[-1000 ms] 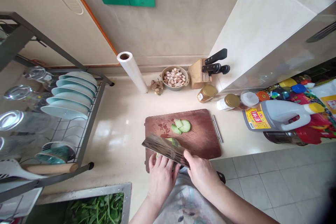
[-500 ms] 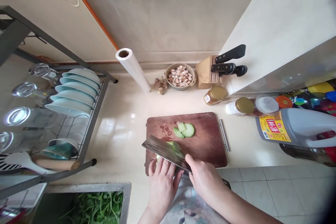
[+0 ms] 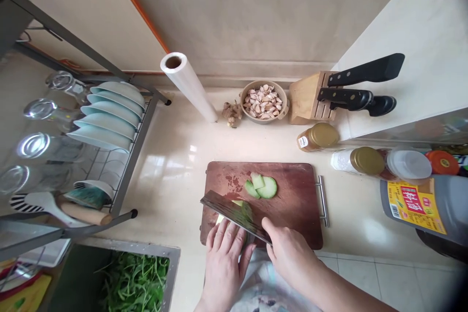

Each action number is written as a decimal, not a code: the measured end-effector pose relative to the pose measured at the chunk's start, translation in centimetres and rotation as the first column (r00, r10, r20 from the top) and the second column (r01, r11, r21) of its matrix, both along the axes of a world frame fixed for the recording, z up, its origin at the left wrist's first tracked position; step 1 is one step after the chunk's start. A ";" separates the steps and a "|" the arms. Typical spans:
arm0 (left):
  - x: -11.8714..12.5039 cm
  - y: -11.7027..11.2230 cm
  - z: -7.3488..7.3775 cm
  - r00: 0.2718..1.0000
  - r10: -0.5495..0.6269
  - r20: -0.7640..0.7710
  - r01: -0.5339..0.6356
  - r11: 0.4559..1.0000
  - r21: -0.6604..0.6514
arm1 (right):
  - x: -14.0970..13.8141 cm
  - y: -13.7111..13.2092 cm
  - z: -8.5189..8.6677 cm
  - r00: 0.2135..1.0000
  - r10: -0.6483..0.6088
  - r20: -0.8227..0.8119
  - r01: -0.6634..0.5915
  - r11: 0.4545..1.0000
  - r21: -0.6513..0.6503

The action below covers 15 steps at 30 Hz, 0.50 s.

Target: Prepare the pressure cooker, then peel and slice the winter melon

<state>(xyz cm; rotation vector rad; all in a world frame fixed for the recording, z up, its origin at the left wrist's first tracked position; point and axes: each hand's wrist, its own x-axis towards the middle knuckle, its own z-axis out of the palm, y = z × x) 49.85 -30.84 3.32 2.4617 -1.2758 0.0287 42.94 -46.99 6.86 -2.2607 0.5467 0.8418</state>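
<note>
My right hand (image 3: 290,253) grips a wide-bladed cleaver (image 3: 223,209), its blade slanting across the near left of the brown cutting board (image 3: 296,195). Close against the blade's near side, the fingertips of my left hand (image 3: 224,263) press down on a pale green squash (image 3: 220,219), mostly covered by the fingers and the blade. Just beyond the blade lie cut pieces (image 3: 244,207), partly behind it. Farther back on the board rest several green-rimmed slices (image 3: 268,187). The cleaver's handle is hidden inside my right hand.
Behind the board stand a plastic wrap roll (image 3: 192,87), ginger (image 3: 232,113), a bowl of garlic cloves (image 3: 265,102) and a knife block (image 3: 307,97). Jars (image 3: 318,136) and a large jug (image 3: 417,204) line the right. Left are a dish rack (image 3: 137,146) and a sink (image 3: 173,263) with leafy greens.
The camera view has shifted and come nearer the counter. Both hands and the cleaver keep nearly the same place on the board.
</note>
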 end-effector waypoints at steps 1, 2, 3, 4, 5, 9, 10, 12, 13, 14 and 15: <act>0.0 0.0 -0.1 1.000 0.003 0.005 -0.003 1.000 0.003 | 0.1 0.0 0.0 1.000 0.002 -0.011 -0.002 1.000 0.000; -0.1 0.0 -0.1 1.000 0.004 0.009 -0.004 1.000 0.007 | 0.2 0.1 -0.1 1.000 0.005 -0.024 -0.005 1.000 -0.002; -0.1 0.0 -0.2 1.000 0.001 0.013 -0.001 1.000 0.016 | 0.3 0.1 -0.2 0.999 0.007 -0.038 -0.007 1.000 -0.004; -0.2 0.1 -0.2 1.000 -0.006 0.018 0.006 1.000 0.029 | 0.3 0.2 -0.2 0.999 0.006 -0.048 -0.007 1.000 -0.009; -0.2 0.1 -0.2 0.999 -0.018 0.026 0.017 0.999 0.046 | 0.3 0.3 -0.3 0.999 0.004 -0.054 -0.005 1.000 -0.015; -0.1 0.4 -0.4 0.994 -0.075 0.075 0.067 0.992 0.103 | 0.4 0.5 -0.9 1.000 -0.011 -0.012 0.011 1.000 -0.018; -0.1 0.4 -0.5 0.993 -0.084 0.081 0.075 0.991 0.107 | 0.5 0.5 -1.2 1.000 -0.012 0.000 0.012 1.000 -0.015; -0.1 0.5 -0.6 0.992 -0.092 0.086 0.081 0.990 0.115 | 0.8 0.3 -2.0 1.000 -0.014 0.010 0.015 1.000 -0.013; -0.1 0.5 -0.7 0.992 -0.092 0.086 0.082 0.989 0.120 | 1.1 0.2 -2.4 1.000 -0.017 0.007 0.017 1.000 -0.013; -0.1 0.5 -0.7 0.992 -0.092 0.085 0.081 0.989 0.125 | 1.3 0.1 -2.9 1.000 -0.019 0.010 0.019 1.000 -0.012; -0.2 0.5 -0.7 0.992 -0.092 0.085 0.080 0.988 0.130 | 1.5 -0.1 -3.3 1.000 -0.021 0.020 0.021 1.000 -0.007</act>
